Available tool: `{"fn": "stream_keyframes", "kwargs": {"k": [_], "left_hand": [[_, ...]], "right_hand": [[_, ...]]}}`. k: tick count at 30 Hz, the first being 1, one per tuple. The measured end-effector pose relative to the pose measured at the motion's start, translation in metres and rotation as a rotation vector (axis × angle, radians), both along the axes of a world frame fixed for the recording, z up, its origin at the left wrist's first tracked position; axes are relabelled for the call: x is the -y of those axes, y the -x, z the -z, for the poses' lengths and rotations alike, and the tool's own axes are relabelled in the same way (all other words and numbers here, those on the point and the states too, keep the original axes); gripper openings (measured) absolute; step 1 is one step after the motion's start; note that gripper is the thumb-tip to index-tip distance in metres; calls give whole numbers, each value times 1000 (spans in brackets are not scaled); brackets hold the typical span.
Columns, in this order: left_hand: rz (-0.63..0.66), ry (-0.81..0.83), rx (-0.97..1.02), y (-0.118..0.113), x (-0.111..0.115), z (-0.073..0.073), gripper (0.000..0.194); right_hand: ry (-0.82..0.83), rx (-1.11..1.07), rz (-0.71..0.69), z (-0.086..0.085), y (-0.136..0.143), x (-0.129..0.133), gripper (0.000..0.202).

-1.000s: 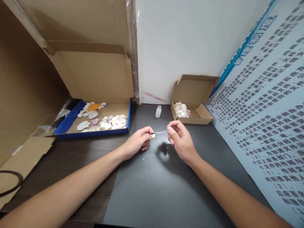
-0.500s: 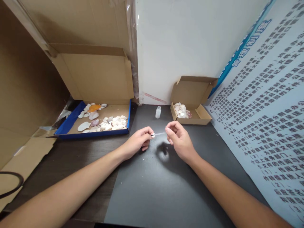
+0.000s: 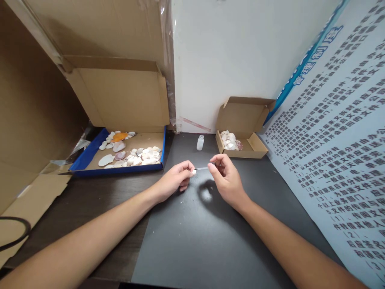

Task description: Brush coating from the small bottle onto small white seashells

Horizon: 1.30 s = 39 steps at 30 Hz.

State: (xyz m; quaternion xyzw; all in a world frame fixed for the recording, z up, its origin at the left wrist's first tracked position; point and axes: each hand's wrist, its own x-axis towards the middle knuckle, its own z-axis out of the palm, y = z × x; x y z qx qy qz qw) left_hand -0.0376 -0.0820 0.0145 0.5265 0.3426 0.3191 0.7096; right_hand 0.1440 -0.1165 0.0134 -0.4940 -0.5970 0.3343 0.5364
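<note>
My left hand pinches a small white shell between thumb and fingertips. My right hand is closed on a thin, pale applicator brush; a bit of its dark end shows at the fingertips. The brush's dark tip meets the shell, or lies very close to it. Both hands are held above the dark grey mat. Behind them an uncapped, small whitish bottle stands upright.
On the left, an open blue-edged cardboard box holds several shells, one of them orange. A smaller open cardboard box with white shells sits at the back right. A printed board borders the right side.
My right fingers have shifted slightly on the brush, so its dark end now shows. The brush tip has moved a little over the shell. My left hand stays nearly still.
</note>
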Motion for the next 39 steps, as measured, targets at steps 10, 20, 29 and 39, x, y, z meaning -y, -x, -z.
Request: {"fn": "stream_keyframes", "kwargs": {"k": [10, 20, 29, 39], "left_hand": [[-29, -27, 36, -1, -1, 2, 21], [-34, -13, 31, -1, -1, 1, 22], [-27, -38, 22, -1, 0, 0, 22], [-18, -20, 23, -1, 0, 0, 20]], "right_hand": [[59, -95, -38, -1, 1, 0, 16], [38, -83, -39, 1, 2, 0, 20], [-51, 62, 92, 1, 1, -1, 14], [-12, -13, 4, 2, 0, 0, 12]]}}
